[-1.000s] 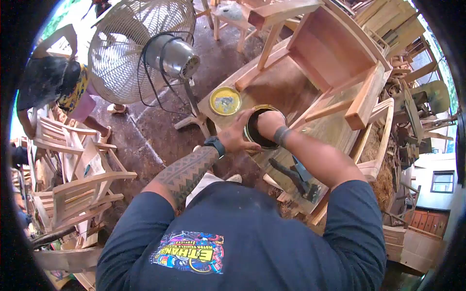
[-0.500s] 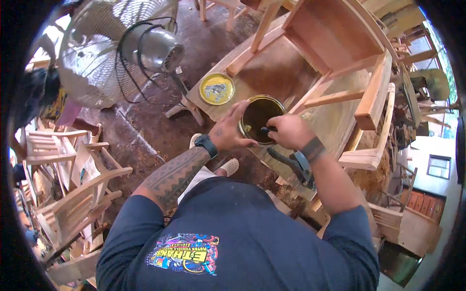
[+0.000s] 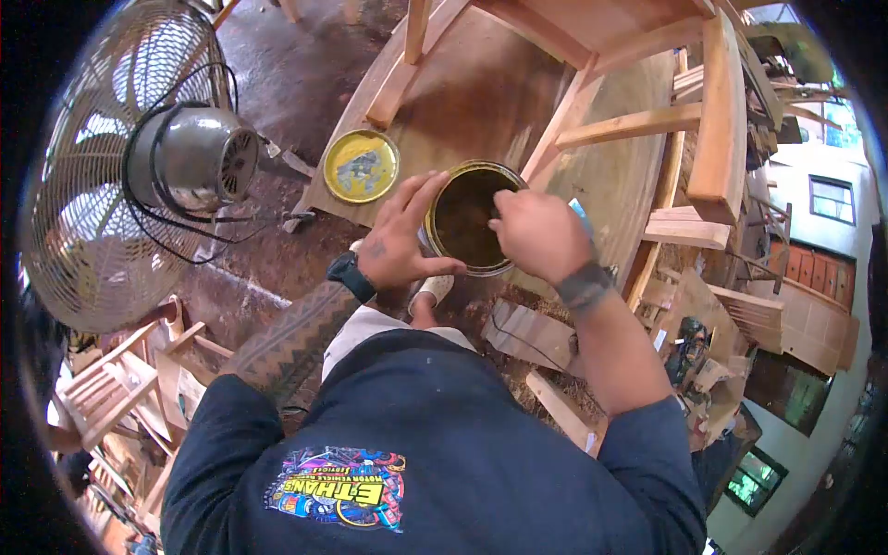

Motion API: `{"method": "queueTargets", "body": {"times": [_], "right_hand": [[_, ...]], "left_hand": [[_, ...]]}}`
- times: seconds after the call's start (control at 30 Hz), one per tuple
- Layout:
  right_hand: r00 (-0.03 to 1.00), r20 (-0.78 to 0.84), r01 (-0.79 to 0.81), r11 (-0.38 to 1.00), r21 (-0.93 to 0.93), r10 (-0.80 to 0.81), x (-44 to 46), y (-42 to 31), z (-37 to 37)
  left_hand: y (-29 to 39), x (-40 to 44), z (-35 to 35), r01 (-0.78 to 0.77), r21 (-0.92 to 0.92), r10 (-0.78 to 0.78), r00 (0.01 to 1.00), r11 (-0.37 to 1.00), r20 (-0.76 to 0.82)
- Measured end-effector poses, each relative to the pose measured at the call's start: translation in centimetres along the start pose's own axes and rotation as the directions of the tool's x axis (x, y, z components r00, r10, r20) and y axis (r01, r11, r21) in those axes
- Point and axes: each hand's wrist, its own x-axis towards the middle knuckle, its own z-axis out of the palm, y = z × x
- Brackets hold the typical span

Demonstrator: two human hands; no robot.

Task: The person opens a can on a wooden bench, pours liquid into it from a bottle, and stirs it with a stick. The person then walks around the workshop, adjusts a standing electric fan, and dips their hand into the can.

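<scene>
An open round can point(image 3: 481, 269) of dark brown liquid stands at the near edge of a wooden tabletop. My left hand point(image 3: 404, 242) grips its left side, fingers along the rim and thumb at the near side. Over the can's right rim is my right hand point(image 3: 544, 236), closed in a fist; whatever it holds is hidden from above. A yellow lid point(image 3: 362, 166) smeared with grey lies on the board to the can's upper left. Just behind my right hand shows a small light-blue item point(image 3: 581, 215), mostly covered.
An upturned wooden furniture frame point(image 3: 629, 129) rests on the board point(image 3: 472, 83) beyond the can. A large fan point(image 3: 190, 153) stands at left. Wooden chairs point(image 3: 116, 393) crowd the lower left. Wood offcuts point(image 3: 532, 333) lie on the floor near my feet.
My right hand has moved from the can's lower right to higher along its right rim, and the dark handle in its fingers is now hidden. The whole view has shifted.
</scene>
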Motion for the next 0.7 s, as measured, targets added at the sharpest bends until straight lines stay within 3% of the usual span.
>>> {"method": "queueTargets", "body": {"times": [0.1,0.23,0.33,0.43,0.63,0.7], "right_hand": [[0.989,-0.135,0.052,0.997,-0.058,-0.059,3.3,0.1,4.8],[0.975,0.174,0.163,0.978,-0.130,-0.139,4.1,-1.3,4.7],[0.892,0.439,0.184,0.974,-0.133,-0.108,3.7,-1.2,2.4],[0.860,0.508,0.105,0.991,-0.077,-0.052,3.3,-2.0,-0.6],[0.896,0.441,0.056,0.975,-0.216,0.046,3.9,-2.1,3.3],[0.955,0.288,-0.015,0.982,-0.186,0.069,4.6,-1.3,3.9]], "left_hand": [[-1.3,0.9,0.2,-0.063,-0.008,0.064,0.998,0.998,0.013],[-3.5,0.9,1.5,-0.123,-0.130,0.122,0.992,0.984,-0.014],[-4.5,0.6,2.4,-0.152,-0.207,0.141,0.988,0.966,-0.066],[-5.2,0.6,2.9,-0.174,-0.222,0.161,0.984,0.959,-0.078],[-5.6,0.9,3.5,-0.247,-0.250,0.218,0.966,0.936,-0.138],[-5.6,1.0,3.5,-0.228,-0.238,0.203,0.971,0.944,-0.125]]}}
